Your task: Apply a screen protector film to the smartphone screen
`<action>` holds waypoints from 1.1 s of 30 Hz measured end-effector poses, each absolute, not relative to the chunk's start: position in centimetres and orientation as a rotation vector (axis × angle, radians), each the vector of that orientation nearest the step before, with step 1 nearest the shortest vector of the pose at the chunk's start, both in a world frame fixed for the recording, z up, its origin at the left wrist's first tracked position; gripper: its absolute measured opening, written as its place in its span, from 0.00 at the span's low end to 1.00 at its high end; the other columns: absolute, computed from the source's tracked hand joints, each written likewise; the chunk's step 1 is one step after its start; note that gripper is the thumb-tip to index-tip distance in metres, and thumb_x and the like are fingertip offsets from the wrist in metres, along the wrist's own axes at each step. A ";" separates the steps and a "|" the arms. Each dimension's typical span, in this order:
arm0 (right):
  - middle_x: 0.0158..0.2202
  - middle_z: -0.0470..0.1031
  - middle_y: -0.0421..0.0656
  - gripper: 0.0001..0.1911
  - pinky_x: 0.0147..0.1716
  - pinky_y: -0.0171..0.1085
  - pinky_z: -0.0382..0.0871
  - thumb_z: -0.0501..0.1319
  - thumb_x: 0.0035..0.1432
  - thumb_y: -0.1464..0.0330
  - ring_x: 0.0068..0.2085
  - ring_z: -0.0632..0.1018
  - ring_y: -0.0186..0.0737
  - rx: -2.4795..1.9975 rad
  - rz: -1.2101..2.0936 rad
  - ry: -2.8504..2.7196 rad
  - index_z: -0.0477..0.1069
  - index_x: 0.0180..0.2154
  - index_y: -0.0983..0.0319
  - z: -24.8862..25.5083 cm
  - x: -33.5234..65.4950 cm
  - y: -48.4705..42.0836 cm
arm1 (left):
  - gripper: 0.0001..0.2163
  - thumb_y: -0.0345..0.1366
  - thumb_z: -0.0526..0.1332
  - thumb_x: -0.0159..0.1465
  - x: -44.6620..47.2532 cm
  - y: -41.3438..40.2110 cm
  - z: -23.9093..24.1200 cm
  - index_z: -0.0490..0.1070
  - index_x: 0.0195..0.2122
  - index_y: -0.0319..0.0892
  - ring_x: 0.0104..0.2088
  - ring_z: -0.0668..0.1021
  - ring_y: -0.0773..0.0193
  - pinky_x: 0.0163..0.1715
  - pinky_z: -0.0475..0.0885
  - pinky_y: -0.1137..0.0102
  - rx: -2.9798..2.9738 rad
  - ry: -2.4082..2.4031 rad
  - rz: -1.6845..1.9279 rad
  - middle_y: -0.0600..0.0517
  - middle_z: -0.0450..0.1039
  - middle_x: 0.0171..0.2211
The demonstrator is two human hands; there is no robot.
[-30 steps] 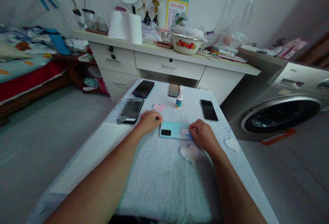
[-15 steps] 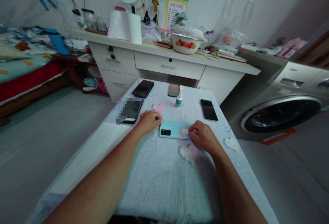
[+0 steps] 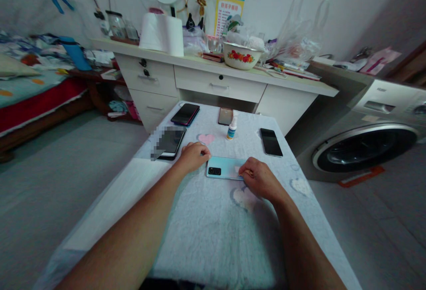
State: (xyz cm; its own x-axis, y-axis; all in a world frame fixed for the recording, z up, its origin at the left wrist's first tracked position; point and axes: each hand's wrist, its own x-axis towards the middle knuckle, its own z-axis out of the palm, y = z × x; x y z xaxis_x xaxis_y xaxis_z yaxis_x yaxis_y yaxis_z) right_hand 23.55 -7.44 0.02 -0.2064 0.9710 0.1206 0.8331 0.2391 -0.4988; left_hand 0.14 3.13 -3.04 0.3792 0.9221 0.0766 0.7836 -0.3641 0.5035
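Observation:
A light blue smartphone [image 3: 226, 162] lies back up on the cloth-covered table, its black camera block to the left and a small pale patch [image 3: 237, 169] on its right half. At the phone's upper left corner, my left hand [image 3: 195, 154] has its thumb and fingers closed against the edge. My right hand [image 3: 261, 176] covers the phone's right end with fingers pinched together beside the pale patch. Whatever the right fingertips hold, if anything, is too small to make out. A small white spray bottle [image 3: 231, 130] stands upright behind the phone.
Dark phones [image 3: 185, 114] lie at the back left, with a white-framed device [image 3: 171, 143] nearer. A brown-edged phone [image 3: 225, 116] lies at the back, a black phone [image 3: 271, 142] at the right. Beyond stand a white desk [image 3: 219, 83] and a washing machine [image 3: 362, 125].
My right hand has slid a little to the left over the phone, covering more of the pale patch. The left hand and the phone look still.

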 end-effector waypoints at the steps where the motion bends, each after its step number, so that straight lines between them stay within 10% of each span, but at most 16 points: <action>1: 0.32 0.72 0.42 0.12 0.34 0.32 0.62 0.56 0.52 0.80 0.32 0.72 0.33 -1.645 0.466 -2.115 0.77 0.31 0.63 0.1 23.5 -7.4 | 0.08 0.38 0.59 0.58 0.1 3.1 -3.0 0.78 0.32 0.45 0.44 0.74 0.56 0.46 0.65 0.64 2.265 1.479 0.493 0.52 0.77 0.39; 33: 0.32 0.72 0.41 0.14 0.34 0.32 0.63 0.56 0.48 0.81 0.33 0.72 0.34 -1.720 0.589 -2.210 0.77 0.28 0.61 1.4 25.4 -8.2 | 0.08 0.39 0.59 0.57 0.1 3.1 -3.2 0.78 0.31 0.45 0.44 0.74 0.57 0.46 0.65 0.64 2.248 1.476 0.493 0.52 0.77 0.39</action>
